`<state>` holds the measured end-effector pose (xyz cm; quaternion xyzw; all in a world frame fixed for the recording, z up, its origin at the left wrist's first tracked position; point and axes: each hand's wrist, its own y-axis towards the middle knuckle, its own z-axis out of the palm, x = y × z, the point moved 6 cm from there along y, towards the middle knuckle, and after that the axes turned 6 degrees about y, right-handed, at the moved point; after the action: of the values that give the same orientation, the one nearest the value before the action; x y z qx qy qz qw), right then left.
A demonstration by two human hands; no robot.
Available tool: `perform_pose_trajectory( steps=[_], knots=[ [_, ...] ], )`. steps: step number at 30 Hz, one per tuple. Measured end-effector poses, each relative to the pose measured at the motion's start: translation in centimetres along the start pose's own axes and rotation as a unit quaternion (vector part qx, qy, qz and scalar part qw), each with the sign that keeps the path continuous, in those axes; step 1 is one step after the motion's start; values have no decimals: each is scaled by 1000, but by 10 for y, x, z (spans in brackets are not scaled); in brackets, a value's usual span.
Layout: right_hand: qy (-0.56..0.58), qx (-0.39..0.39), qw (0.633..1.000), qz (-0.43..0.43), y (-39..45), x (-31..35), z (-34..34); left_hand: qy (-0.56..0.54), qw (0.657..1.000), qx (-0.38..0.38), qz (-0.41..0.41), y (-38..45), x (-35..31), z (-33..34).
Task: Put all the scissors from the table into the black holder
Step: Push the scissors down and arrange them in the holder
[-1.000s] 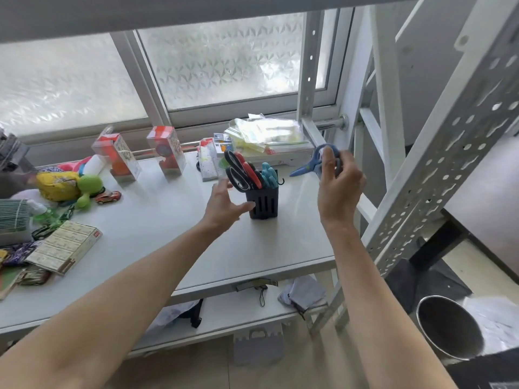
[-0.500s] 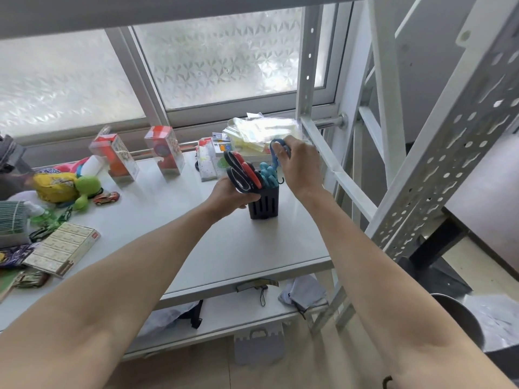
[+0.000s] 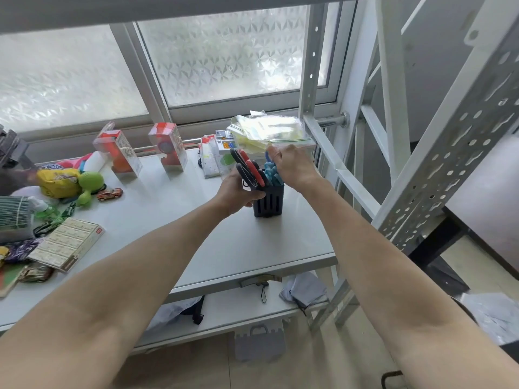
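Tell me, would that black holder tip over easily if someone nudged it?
Probably fairly easily. The black holder is narrow and upright, and the scissors stick out well above its rim, which likely makes it top-heavy. The left hand grips its side while the right hand works at the top, suggesting it needs steadying. On the smooth table it might also slide.

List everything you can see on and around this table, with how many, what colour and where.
black holder: one, black, right-centre of the table
red-handled scissors: at least one, red and black, in the holder
blue-handled scissors: several, blue, in the holder; count unclear
clear boxes: two, red contents, near the window
toy car: one, red, left
green toy: one, green, left
beige box: one, front left
plastic bags: a stack, yellowish, behind the holder
left hand: grips the holder
right hand: on blue scissors at the holder
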<state>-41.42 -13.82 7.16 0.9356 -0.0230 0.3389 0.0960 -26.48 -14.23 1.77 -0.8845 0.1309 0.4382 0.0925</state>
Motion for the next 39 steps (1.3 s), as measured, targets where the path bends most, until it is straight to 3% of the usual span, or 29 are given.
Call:
perform_pose_trajectory(
  steps=[8, 11, 13, 16, 19, 23, 28, 39],
  knots=[
    [-15, -50, 997, 59, -2, 3, 24, -3, 999, -34, -7, -4, 2, -3],
    [1, -19, 997, 79, -2, -3, 28, -6, 999, -32, -10, -6, 3, -3],
    [122, 39, 988, 88, -5, -9, 25, -12, 999, -31, -16, -7, 6, -4],
    [315, 70, 941, 99, -15, -24, 10, -13, 999, -24, -24, -8, 9, -9],
    [243, 154, 957, 47, -20, -38, 8, -10, 1000, -16, -19, -9, 11, -13],
    [185, 286, 940, 26, -22, -30, 29, -6, 1000, 9, -9, -10, 9, -15],
    [128, 282, 951, 12, -12, -20, 40, 5, 1000, 26, 4, -12, 7, -19],
    [129, 240, 962, -14, -17, -15, 35, -40, 997, 73, 1, -8, 5, -25]
  ],
)
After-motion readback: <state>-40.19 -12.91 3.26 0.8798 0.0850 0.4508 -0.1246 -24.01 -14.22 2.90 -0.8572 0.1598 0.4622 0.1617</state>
